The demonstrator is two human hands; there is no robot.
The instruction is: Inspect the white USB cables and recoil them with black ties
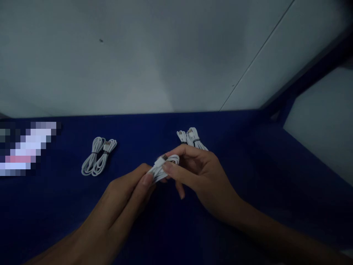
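Observation:
A coiled white USB cable (158, 170) is held between both hands above the blue table, its plug end pointing up and away from me. My left hand (127, 195) pinches the lower end of the coil between thumb and fingers. On the upper end, near the plug, my right hand (204, 176) closes its thumb and index finger, with its other fingers curled below. Two bundled white cables (99, 156), bound with black ties, lie left of my hands. Just beyond my right hand are more tied white cables (194, 138), partly hidden by it.
The blue table (143, 130) meets a pale grey wall panel (132, 66) at the back. A pixelated bright object (30, 147) lies at the left edge. At the right stands a dark blue frame post (303, 77), with a pale panel beyond it.

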